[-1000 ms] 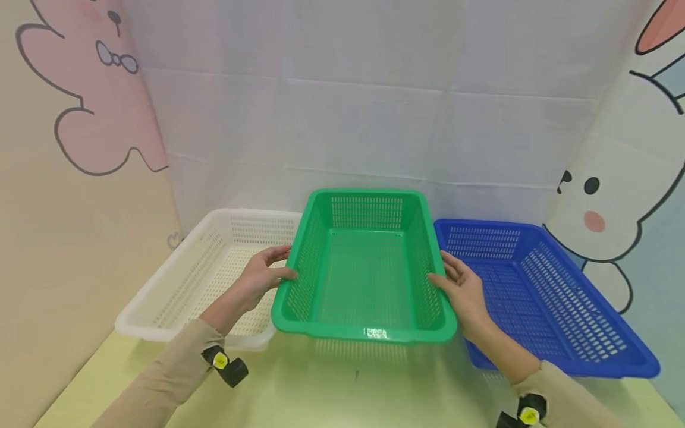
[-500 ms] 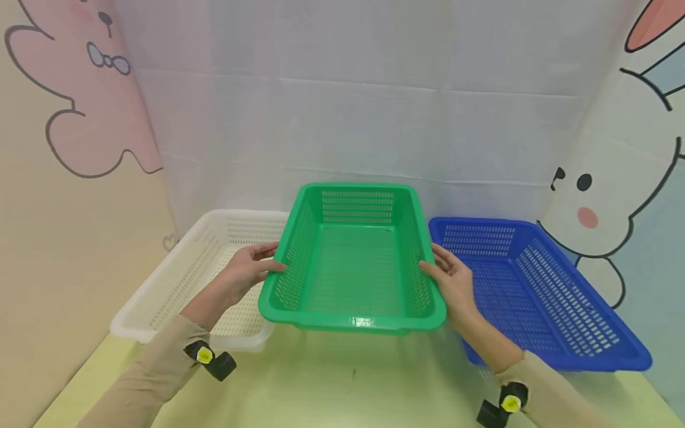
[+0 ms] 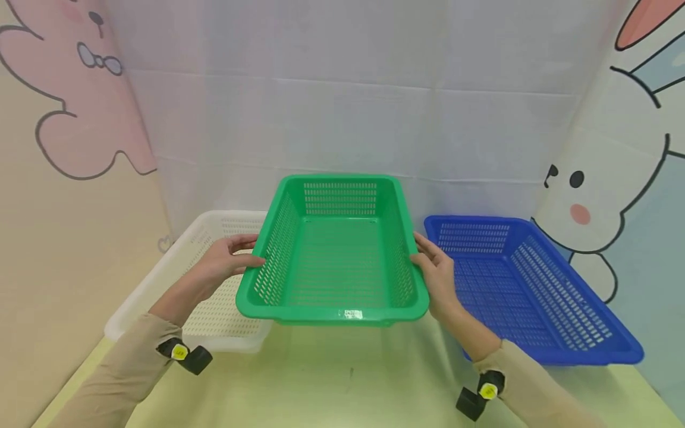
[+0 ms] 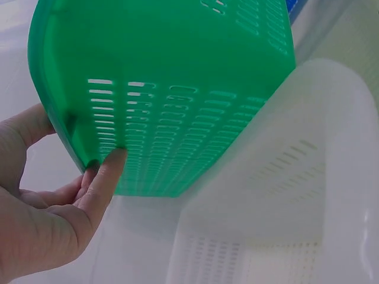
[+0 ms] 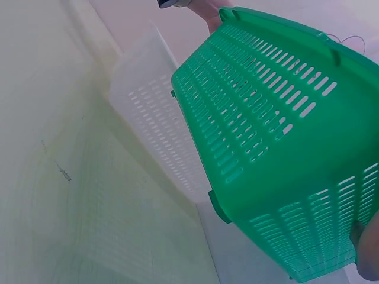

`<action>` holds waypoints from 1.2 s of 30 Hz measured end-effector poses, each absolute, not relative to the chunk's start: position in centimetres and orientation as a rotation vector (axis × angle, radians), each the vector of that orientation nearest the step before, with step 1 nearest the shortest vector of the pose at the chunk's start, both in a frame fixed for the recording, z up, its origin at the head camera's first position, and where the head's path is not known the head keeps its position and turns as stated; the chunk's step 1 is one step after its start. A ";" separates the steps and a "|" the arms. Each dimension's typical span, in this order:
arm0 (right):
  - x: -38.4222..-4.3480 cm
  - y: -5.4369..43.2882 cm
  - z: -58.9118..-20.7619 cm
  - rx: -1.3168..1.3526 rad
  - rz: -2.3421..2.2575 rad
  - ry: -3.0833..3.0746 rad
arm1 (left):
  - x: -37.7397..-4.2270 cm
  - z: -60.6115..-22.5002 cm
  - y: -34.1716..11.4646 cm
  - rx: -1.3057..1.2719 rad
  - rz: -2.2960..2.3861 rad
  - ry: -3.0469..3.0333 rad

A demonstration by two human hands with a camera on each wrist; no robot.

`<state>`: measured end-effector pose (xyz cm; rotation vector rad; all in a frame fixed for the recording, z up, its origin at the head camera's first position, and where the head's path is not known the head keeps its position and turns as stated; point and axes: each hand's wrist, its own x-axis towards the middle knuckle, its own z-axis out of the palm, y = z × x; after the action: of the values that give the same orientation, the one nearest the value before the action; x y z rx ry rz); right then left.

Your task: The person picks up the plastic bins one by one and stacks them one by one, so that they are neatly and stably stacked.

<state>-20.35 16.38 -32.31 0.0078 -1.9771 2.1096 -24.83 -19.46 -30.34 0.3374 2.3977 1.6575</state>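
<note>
Between both hands a green plastic basket [image 3: 342, 261] is held up above the table, its near side tipped toward me and nothing inside it. My left hand [image 3: 222, 264] grips its left rim, thumb over the edge and fingers on the outer wall. In the left wrist view, fingertips [image 4: 115, 160] press against the slotted side wall. On the opposite side my right hand [image 3: 437, 276] grips the right rim, thumb over the edge. Only a bit of the right hand [image 5: 370, 248] shows at the right wrist view's edge.
A white basket [image 3: 152, 285] stands on the left of the pale yellow table [image 3: 321, 380], partly behind the left arm and green basket. On the right stands a blue basket [image 3: 578, 297]. A white cloth [image 3: 342, 119] hangs behind them.
The green basket has shifted left and slightly up with both hands gripping it, and overlaps more of the white basket. The white and blue baskets stay put as the view turns slightly.
</note>
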 end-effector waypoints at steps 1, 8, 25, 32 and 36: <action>-20.4 16.3 -32.3 0.022 2.109 -1.975 | -24.8 -30.2 -19.7 0.348 1.641 2.413; -20.6 15.9 -31.8 0.068 2.082 -1.968 | -24.9 -29.3 -20.5 0.390 1.581 2.480; -21.2 13.6 -30.8 0.335 2.105 -1.923 | -24.5 -27.3 -23.7 0.391 1.455 2.597; -21.2 12.0 -30.8 0.384 2.181 -1.936 | -24.3 -27.3 -25.7 0.399 1.354 2.659; -21.4 11.1 -30.9 0.392 2.187 -1.953 | -24.4 -27.2 -26.7 0.374 1.323 2.689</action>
<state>-21.37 11.12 -30.89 0.3917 -1.9534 2.1870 -24.37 -26.72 -27.22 0.3738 2.6894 1.3230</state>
